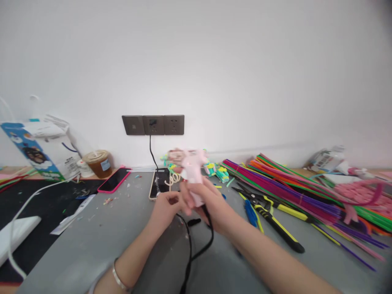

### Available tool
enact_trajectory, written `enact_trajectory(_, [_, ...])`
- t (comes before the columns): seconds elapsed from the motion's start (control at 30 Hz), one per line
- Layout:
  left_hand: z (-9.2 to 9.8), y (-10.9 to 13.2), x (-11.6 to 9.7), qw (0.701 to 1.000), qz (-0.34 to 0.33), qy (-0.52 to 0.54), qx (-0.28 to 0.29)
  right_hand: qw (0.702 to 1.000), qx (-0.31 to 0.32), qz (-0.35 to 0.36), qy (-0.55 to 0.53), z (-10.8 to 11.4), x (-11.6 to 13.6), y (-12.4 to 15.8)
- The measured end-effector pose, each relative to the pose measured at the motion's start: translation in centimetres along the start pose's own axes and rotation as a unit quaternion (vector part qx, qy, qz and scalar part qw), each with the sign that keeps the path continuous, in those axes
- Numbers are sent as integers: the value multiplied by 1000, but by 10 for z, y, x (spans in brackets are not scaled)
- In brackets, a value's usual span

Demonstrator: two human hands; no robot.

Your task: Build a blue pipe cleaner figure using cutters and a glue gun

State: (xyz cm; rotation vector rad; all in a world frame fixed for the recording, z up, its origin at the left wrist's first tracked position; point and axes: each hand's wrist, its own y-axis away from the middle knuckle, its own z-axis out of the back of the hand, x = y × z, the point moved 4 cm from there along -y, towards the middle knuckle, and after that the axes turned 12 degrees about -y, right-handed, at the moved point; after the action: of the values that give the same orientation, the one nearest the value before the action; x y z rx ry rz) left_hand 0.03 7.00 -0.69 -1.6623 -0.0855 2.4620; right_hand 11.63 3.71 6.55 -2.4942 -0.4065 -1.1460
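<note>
My right hand is wrapped round the grip of a pink glue gun, held upright above the grey table; the gun is smeared by motion. Its black cord hangs from the grip and runs toward me. My left hand is beside it, fingers curled and pinched on something small I cannot make out. A beige curled pipe cleaner shows just left of the gun.
Behind the hands lie a phone with a gold edge, a pink-cased phone and an iced coffee cup. Yellow-handled pliers and a big heap of coloured pipe cleaners fill the right. Wall sockets sit behind.
</note>
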Motion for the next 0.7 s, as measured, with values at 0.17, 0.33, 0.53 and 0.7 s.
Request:
enact_trajectory(0.17, [2, 3, 1, 999, 39, 2, 0, 999, -35, 1, 5, 51, 8, 41])
enact_trajectory(0.33, [13, 1, 6, 996, 69, -13, -46, 995, -55, -46, -64, 81, -6, 61])
enact_trajectory(0.53, [22, 0, -2, 994, 58, -7, -95, 987, -77, -115, -78, 88, -13, 72])
enact_trajectory(0.7, [24, 3, -10, 992, 40, -27, -114, 982, -92, -150, -68, 90, -16, 76])
